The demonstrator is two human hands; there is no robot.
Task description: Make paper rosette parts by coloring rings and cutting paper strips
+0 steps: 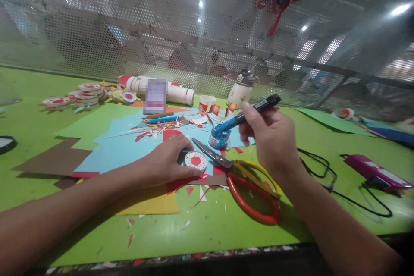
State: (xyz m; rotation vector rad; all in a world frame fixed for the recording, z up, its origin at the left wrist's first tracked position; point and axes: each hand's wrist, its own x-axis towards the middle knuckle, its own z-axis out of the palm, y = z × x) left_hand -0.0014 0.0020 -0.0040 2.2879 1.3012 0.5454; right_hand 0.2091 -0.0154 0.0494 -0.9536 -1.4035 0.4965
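My left hand is closed around the edge of a small round paper disc, white with a red hexagon and blue dots. In my right hand is a thick black-handled brush, slanting down to the left. Its blue-coated lower end dips into a small jar of blue paint; the very tip is hidden. Between the hands lie large scissors with one red and one yellow handle, their blades pointing at the jar.
Coloured paper sheets and scraps cover the green table. Decorated discs are stacked at the back left, near white paper cups. A bottle stands behind the jar. A magenta device with a black cord lies right.
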